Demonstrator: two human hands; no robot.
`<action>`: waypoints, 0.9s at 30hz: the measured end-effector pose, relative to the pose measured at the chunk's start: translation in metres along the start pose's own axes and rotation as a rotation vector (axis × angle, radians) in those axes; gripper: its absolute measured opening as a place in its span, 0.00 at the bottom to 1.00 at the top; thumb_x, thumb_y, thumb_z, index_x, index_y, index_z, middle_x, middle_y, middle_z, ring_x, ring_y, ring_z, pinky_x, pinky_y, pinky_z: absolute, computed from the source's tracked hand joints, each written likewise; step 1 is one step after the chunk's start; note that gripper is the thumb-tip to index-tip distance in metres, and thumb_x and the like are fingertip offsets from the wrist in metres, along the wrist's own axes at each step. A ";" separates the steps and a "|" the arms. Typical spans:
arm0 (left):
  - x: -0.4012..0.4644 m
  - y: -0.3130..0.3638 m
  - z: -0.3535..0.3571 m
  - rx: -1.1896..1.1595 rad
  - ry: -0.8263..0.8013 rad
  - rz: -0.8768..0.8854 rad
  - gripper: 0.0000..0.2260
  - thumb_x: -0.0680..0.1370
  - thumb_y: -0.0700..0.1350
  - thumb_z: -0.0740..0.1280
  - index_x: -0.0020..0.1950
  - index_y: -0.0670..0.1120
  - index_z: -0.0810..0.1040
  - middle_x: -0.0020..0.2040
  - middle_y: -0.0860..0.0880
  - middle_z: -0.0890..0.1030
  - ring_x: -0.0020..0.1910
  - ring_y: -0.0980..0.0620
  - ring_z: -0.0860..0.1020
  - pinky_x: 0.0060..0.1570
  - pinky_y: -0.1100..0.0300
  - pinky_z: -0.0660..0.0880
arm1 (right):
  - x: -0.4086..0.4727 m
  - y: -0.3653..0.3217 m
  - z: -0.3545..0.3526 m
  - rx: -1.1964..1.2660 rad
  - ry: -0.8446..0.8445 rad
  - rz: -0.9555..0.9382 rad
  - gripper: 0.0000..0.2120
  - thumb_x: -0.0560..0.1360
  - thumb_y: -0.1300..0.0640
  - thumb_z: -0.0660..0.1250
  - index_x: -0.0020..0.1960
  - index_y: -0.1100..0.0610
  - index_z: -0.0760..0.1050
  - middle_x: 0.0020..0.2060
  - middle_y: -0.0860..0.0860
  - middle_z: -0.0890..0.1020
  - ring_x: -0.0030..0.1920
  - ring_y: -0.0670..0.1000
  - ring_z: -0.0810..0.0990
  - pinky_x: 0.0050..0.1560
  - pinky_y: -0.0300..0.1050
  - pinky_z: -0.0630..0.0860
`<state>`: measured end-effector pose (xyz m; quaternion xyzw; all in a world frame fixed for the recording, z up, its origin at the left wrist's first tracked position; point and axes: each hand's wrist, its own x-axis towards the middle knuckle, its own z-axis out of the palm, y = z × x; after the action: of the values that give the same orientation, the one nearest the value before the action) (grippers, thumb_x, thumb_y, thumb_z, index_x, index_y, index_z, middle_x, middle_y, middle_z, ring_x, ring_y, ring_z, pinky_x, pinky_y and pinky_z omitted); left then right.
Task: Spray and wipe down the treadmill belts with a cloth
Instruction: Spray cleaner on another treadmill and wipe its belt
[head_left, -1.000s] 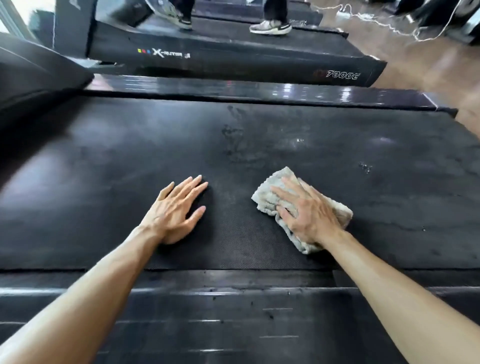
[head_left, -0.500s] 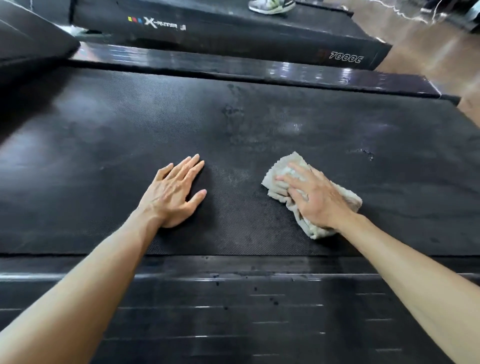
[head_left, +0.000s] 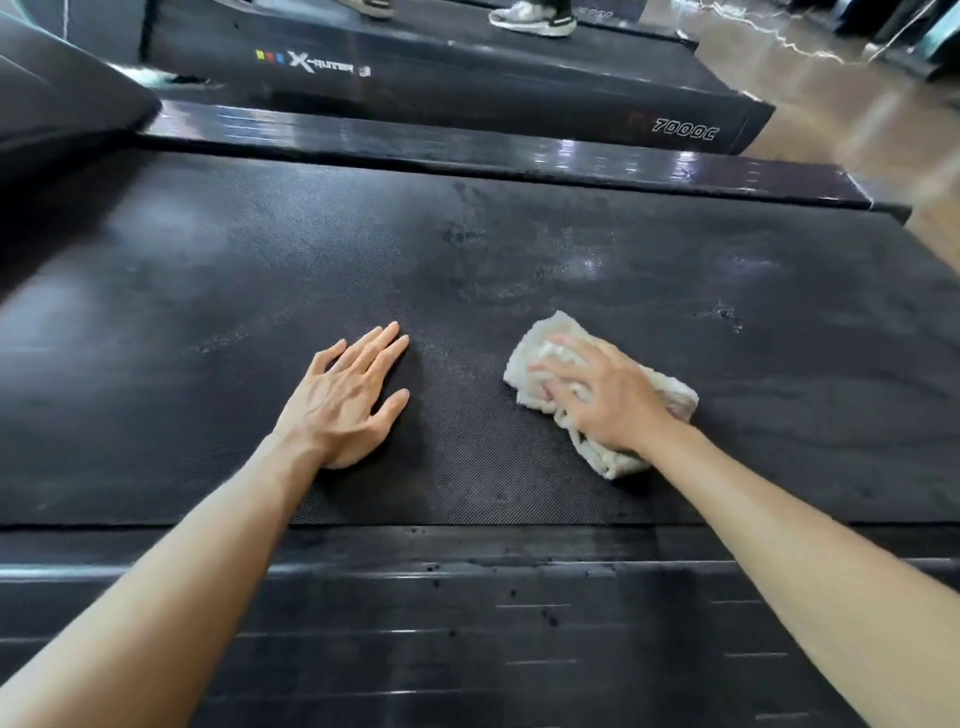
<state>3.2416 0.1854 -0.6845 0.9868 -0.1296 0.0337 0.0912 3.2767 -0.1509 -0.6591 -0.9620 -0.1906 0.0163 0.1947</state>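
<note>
A black textured treadmill belt (head_left: 208, 312) fills the middle of the view, with damp smears and specks toward its far right. My right hand (head_left: 605, 397) presses down on a crumpled off-white cloth (head_left: 545, 332) on the belt, fingers spread over it. My left hand (head_left: 345, 402) lies flat on the belt to the left of the cloth, palm down, fingers apart, holding nothing. No spray bottle is in view.
A glossy black side rail (head_left: 467, 623) runs along the near edge and another side rail (head_left: 519, 150) along the far edge. Beyond it stands a second treadmill (head_left: 467, 88) with a person's shoes (head_left: 530, 15) on it. Brown floor (head_left: 857, 104) lies at right.
My right hand has slid the cloth a little to the right and away from me along the belt. My left hand stays flat in about the same spot. The camera has shifted.
</note>
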 end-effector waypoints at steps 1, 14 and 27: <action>0.000 0.001 0.000 0.003 0.000 -0.001 0.33 0.79 0.64 0.43 0.83 0.54 0.50 0.83 0.58 0.47 0.81 0.60 0.44 0.80 0.53 0.45 | 0.015 -0.004 0.003 -0.038 -0.001 0.052 0.16 0.84 0.42 0.59 0.69 0.35 0.76 0.78 0.43 0.66 0.78 0.55 0.63 0.79 0.60 0.55; 0.000 0.000 0.000 -0.023 -0.003 -0.001 0.33 0.79 0.62 0.42 0.83 0.54 0.51 0.83 0.58 0.48 0.81 0.60 0.45 0.80 0.54 0.44 | -0.007 -0.022 -0.002 0.120 0.047 -0.001 0.23 0.71 0.34 0.60 0.58 0.40 0.84 0.70 0.38 0.76 0.72 0.48 0.70 0.76 0.57 0.64; 0.000 -0.001 0.002 -0.044 0.012 -0.004 0.30 0.80 0.60 0.43 0.83 0.55 0.52 0.83 0.58 0.49 0.81 0.61 0.46 0.80 0.53 0.46 | -0.034 -0.008 -0.009 0.318 -0.085 -0.098 0.14 0.66 0.39 0.68 0.49 0.37 0.85 0.68 0.38 0.78 0.72 0.38 0.71 0.81 0.54 0.52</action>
<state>3.2422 0.1860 -0.6867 0.9846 -0.1280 0.0365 0.1135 3.2436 -0.1601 -0.6489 -0.9071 -0.2403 0.0776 0.3369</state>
